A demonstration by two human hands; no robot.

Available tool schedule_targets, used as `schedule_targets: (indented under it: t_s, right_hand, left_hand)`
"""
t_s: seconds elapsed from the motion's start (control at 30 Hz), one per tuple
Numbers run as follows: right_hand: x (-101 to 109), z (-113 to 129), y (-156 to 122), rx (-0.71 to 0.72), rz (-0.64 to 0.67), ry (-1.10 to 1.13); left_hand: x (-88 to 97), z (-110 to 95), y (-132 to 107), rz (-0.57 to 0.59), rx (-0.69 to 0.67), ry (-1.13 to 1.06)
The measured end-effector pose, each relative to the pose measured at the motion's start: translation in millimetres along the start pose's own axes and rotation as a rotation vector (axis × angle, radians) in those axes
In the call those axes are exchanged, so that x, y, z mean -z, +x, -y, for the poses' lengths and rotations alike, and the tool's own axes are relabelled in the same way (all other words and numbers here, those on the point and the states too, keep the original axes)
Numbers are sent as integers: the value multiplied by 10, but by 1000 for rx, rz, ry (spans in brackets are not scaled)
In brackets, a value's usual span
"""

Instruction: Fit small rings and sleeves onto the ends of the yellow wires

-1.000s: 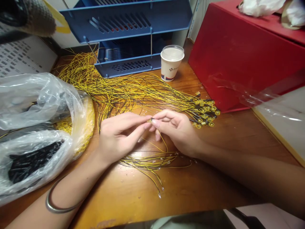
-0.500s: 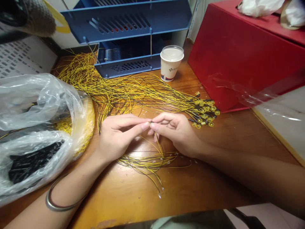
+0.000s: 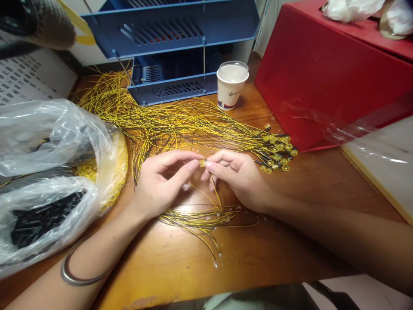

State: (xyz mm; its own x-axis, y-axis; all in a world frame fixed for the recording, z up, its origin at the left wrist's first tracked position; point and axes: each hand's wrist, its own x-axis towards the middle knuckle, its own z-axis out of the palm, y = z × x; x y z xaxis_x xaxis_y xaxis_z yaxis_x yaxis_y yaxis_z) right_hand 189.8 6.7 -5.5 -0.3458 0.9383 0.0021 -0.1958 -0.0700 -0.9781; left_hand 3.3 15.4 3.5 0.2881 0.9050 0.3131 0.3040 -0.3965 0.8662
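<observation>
Taking the paper cup [image 3: 232, 91] as our landmark, we hold our two hands together on its near side, a little to its left, over the wooden bench [image 3: 284, 254]. Our left hand [image 3: 161, 185] is mostly closed, its thumb and index fingertips brought together at a small yellow cap [image 3: 202, 163], with an open hollow between those two fingers farther back. Our right hand [image 3: 238, 178] pinches the dark end beside that cap between thumb and forefinger, its other fingers loosely curled below; the tips of both hands nearly meet there, so we cannot tell how far the cap sits over the end. A thin yellow-and-black wire [image 3: 220, 200] hangs from under our right hand toward a small bunch of loose wires [image 3: 193, 220], which lies farther toward us from the cup, some clear tips showing. Closer to the cup, a large bundle of wires [image 3: 167, 118] spreads in front of it and away to its left, while the yellow capped ends [image 3: 277, 150] cluster to its near right. Well left of the cup and nearer us, an open plastic bag [image 3: 51, 129] shows black pieces [image 3: 45, 221] inside. A blue rack [image 3: 174, 32] stands left of and behind the cup, a red box [image 3: 316, 77] to its right.
</observation>
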Motion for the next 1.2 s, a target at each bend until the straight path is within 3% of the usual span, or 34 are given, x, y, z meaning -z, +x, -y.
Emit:
schedule_targets:
  t_s: [0.33, 0.57, 1.2]
  right_hand:
    - [19, -8, -8, 24, 57, 7]
    - [18, -2, -11, 24, 30, -20]
    - [3, 22, -18, 27, 7, -21]
  left_hand:
    - [26, -35, 34, 23, -75, 67]
    - [20, -33, 29, 17, -139, 132]
    - [17, -18, 35, -3, -172, 147]
